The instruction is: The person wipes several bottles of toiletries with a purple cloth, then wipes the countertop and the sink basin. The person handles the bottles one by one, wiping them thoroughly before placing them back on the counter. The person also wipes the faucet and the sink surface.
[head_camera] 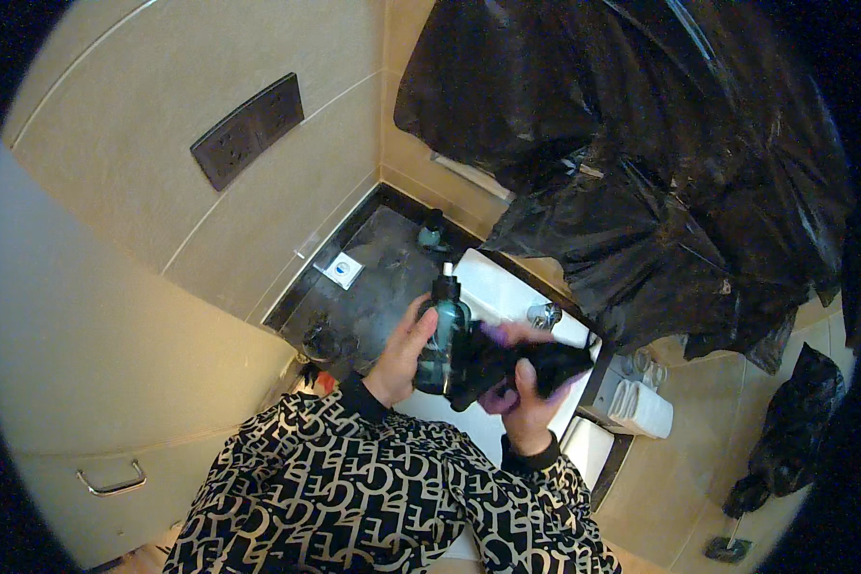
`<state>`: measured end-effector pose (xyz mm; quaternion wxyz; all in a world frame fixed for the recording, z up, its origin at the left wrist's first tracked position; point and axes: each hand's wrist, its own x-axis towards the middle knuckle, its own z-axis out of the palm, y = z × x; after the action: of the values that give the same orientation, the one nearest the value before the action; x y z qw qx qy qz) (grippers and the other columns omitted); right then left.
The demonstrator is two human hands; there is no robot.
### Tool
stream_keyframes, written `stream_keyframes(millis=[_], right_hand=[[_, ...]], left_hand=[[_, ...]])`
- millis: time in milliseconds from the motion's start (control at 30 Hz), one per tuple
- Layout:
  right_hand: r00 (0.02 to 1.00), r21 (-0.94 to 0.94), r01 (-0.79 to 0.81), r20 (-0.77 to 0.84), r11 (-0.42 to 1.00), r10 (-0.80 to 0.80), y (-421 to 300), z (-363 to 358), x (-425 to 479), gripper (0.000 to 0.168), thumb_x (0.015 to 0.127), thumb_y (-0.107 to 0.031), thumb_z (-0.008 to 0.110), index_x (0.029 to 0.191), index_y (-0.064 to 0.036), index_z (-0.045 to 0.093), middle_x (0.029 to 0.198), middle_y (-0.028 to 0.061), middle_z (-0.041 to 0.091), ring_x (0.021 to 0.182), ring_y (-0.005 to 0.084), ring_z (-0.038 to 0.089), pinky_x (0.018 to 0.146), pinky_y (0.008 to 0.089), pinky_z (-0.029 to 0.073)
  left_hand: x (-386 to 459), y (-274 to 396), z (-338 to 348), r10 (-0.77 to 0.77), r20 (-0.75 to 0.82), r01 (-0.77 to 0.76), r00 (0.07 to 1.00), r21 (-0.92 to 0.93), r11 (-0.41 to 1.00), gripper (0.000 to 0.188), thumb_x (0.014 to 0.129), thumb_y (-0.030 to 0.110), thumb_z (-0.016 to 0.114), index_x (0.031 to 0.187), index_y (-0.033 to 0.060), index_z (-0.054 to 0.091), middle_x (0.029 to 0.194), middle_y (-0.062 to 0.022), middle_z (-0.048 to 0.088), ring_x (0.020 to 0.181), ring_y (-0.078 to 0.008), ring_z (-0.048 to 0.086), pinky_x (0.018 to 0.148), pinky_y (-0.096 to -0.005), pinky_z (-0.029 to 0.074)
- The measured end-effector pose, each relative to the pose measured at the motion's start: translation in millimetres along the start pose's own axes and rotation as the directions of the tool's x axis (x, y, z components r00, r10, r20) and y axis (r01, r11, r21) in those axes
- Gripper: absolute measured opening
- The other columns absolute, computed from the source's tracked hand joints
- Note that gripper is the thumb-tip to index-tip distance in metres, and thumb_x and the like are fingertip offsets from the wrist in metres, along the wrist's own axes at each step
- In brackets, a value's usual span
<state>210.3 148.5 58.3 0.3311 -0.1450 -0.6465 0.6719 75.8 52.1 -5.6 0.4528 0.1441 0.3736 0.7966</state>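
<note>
My left hand (402,353) grips a teal, see-through pump bottle (445,341) with a black collar and a white tip. The bottle stands roughly upright over the white washbasin (484,283). In my right hand (531,405) is a bunched black and purple cloth (545,366), its outline blurred. The cloth lies against the bottle's right side. Past the cloth, a chrome tap (544,314) rises from the basin's far side. Part of the basin is hidden behind my hands and sleeves.
On the dark counter (384,251) are a second teal bottle (430,233) and a small white packet (342,270). Black plastic sheeting (638,143) hangs over the back wall. Folded white towels (638,409) and drinking glasses (646,367) sit right of the basin. A wall socket panel (249,131) is at left.
</note>
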Motion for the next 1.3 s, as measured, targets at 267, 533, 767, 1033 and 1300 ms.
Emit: stream_keyframes(millis=[267, 533, 767, 1033, 1300], right_hand=[[0.779, -0.646, 0.603, 0.603, 0.468, -0.170, 9.0, 31.7, 12.1, 0.076, 0.074, -0.046, 0.065, 0.136, -0.005, 0.048, 0.146, 0.0120, 0.041, 0.137, 0.0358, 0.033, 0.109, 0.0571, 0.016], [0.980, -0.465, 0.148, 0.187, 0.873, -0.067, 15.4, 1.0, -10.6, 0.028, 0.084, -0.024, 0.057, 0.101, -0.003, 0.063, 0.112, 0.0166, 0.062, 0.107, 0.0299, 0.059, 0.090, 0.0425, 0.046], [0.983, -0.078, -0.070, 0.164, 0.995, 0.082, -0.4, 9.4, 29.1, 0.070, 0.084, -0.034, 0.059, 0.145, -0.008, 0.035, 0.142, 0.0117, 0.041, 0.128, 0.0315, 0.039, 0.107, 0.0450, 0.031], [0.931, -0.674, 0.357, 0.311, 0.647, -0.189, 23.8, 21.6, 16.9, 0.092, 0.068, -0.023, 0.075, 0.149, -0.015, 0.032, 0.152, 0.0233, 0.024, 0.139, 0.0440, 0.023, 0.112, 0.0510, 0.022], [0.881, 0.459, -0.470, 0.203, 0.754, 0.427, 58.1, 4.7, 15.8, 0.071, 0.093, -0.031, 0.061, 0.149, -0.009, 0.024, 0.144, 0.0102, 0.040, 0.128, 0.0239, 0.043, 0.108, 0.0359, 0.034]], left_hand=[[32.6, -28.9, -46.7, 0.268, 0.039, -0.262, 0.962, 0.392, 0.882, 0.053, 0.103, 0.042, 0.028, 0.136, 0.0031, 0.041, 0.125, -0.0112, 0.057, 0.110, -0.0198, 0.057, 0.095, -0.0329, 0.047], [4.3, 11.3, -10.3, -0.095, -0.114, 0.058, 0.989, -0.294, 0.954, 0.060, 0.101, 0.053, 0.029, 0.120, 0.0030, 0.057, 0.105, -0.0098, 0.067, 0.092, -0.0199, 0.066, 0.083, -0.0361, 0.054], [-2.0, 4.5, 26.1, 0.063, -0.093, -0.052, 0.994, 0.120, 0.991, 0.044, 0.103, 0.031, 0.042, 0.139, 0.0062, 0.038, 0.125, -0.0053, 0.052, 0.115, -0.0139, 0.050, 0.100, -0.0289, 0.040], [10.9, 16.9, 0.6, -0.091, -0.041, 0.086, 0.995, -0.112, 0.990, 0.059, 0.100, 0.050, 0.038, 0.137, 0.0037, 0.039, 0.126, -0.0122, 0.057, 0.112, -0.0213, 0.058, 0.098, -0.0353, 0.046], [-2.9, -8.7, 16.8, 0.580, 0.001, -0.501, 0.815, 0.506, 0.703, 0.085, 0.076, 0.022, 0.076, 0.139, -0.0039, 0.026, 0.123, -0.0158, 0.051, 0.108, -0.0230, 0.054, 0.097, -0.0339, 0.042]])
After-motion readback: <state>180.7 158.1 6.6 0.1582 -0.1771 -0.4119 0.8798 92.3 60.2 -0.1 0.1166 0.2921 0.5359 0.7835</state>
